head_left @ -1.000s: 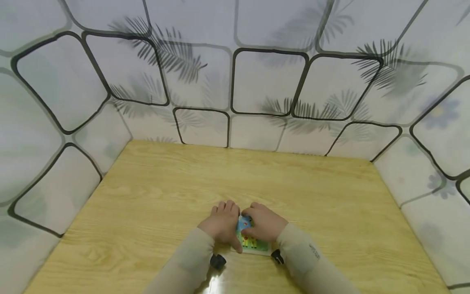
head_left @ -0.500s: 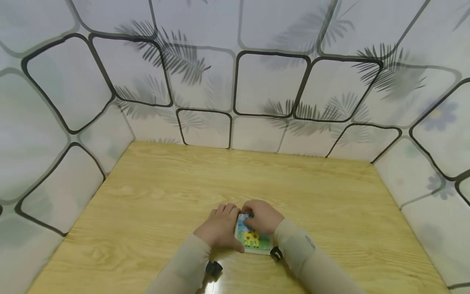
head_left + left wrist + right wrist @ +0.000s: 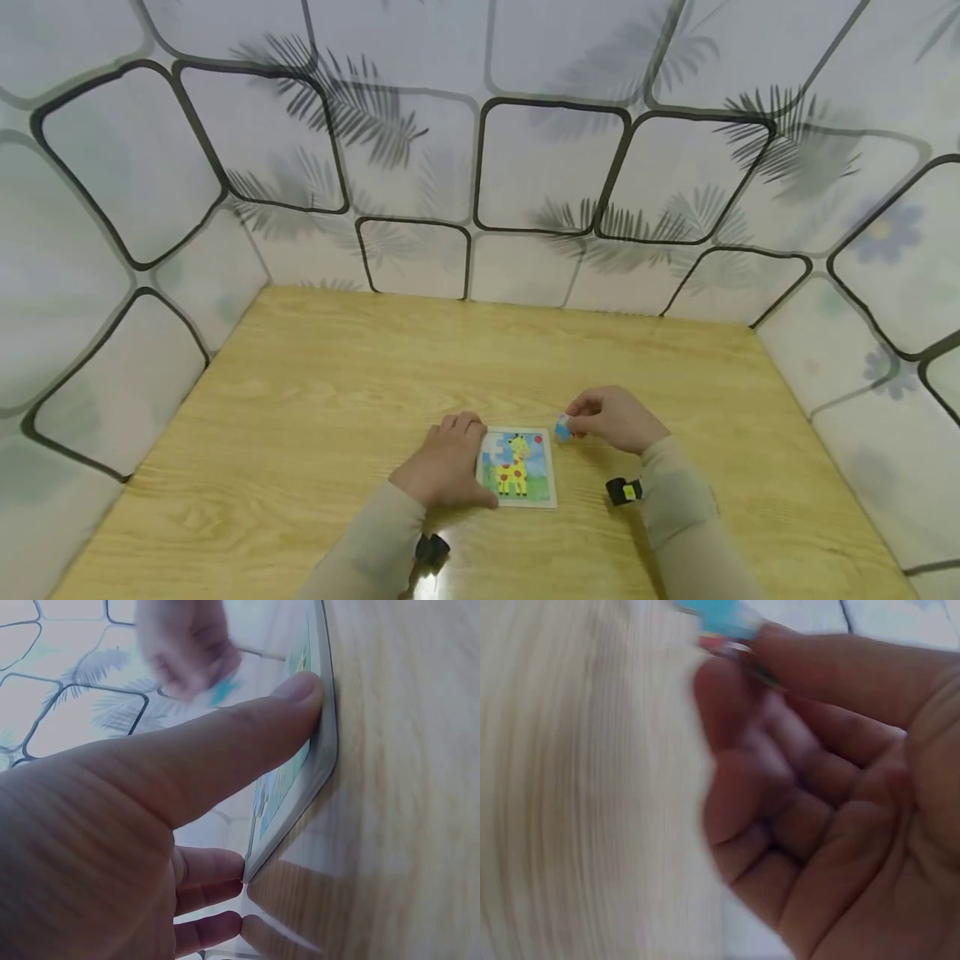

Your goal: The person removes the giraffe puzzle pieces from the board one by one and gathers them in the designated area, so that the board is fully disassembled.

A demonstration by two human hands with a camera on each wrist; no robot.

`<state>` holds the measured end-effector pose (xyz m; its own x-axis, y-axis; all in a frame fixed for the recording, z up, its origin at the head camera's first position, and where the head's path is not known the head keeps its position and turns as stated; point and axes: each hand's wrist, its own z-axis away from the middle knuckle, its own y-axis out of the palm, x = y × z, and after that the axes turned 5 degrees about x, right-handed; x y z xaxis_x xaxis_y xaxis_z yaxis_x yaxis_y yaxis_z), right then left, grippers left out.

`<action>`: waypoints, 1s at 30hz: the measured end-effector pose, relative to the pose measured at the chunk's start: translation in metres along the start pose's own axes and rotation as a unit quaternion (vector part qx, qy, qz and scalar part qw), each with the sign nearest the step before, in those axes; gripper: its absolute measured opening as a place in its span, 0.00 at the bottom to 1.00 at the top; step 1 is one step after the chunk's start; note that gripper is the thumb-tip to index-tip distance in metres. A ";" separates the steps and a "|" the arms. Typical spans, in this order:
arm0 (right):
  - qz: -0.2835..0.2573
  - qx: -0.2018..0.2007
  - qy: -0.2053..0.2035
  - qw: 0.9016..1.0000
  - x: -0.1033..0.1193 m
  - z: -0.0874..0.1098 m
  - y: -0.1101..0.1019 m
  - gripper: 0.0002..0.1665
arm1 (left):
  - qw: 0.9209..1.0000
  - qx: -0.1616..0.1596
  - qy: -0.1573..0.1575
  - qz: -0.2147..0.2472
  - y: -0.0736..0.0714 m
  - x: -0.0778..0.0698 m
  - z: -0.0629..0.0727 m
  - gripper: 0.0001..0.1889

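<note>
While my left hand point(image 3: 448, 461) lies flat along the left edge of the puzzle point(image 3: 518, 467), its thumb point(image 3: 247, 742) runs down that side and presses on the frame, and I read that as a brace: the thin board would skate on this smooth surface point(image 3: 315, 400) otherwise. Fingers look relaxed, nothing curled around anything, just weight and contact. From the left wrist view the thumb tip sits right on the rim of the board, the other fingers tucked beyond its far corner.

Over to my right hand point(image 3: 617, 417), up and to the right of the board, clear of it. It pinches a small blue piece point(image 3: 562, 427) between thumb and fingertips, the piece poking out toward the puzzle. The right wrist view is blurred, but I can make out the blue edge of the piece point(image 3: 718, 616) at the fingertips with the remaining fingers curled into the palm.

On the board itself, the giraffe picture faces up, and a pale patch at its top left corner looks like an open slot, though it is too small for me to be sure. The board lies square to me, near the front edge of the surface, between both hands.
</note>
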<state>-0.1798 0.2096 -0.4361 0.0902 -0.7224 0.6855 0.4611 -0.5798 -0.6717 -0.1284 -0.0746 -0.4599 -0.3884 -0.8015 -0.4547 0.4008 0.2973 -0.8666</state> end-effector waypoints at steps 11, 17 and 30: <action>0.088 0.022 0.031 0.995 -0.018 -0.003 0.009 0.03 | 1.000 0.008 0.000 0.002 -0.002 0.008 0.001 0.54; 0.128 0.016 0.034 0.991 -0.013 -0.003 0.008 0.03 | 1.000 0.019 0.001 -0.002 0.000 0.006 -0.004 0.54; 0.278 0.061 -0.187 0.940 0.048 -0.026 0.056 0.16 | 1.000 0.021 -0.008 -0.018 0.000 0.007 -0.005 0.55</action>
<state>-0.1731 0.1324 -0.4477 0.6408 -0.7052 0.3035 0.3470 -0.0867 -0.9339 -0.1350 -0.0777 -0.4640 -0.3892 -0.8200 -0.4197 0.4218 0.2464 -0.8726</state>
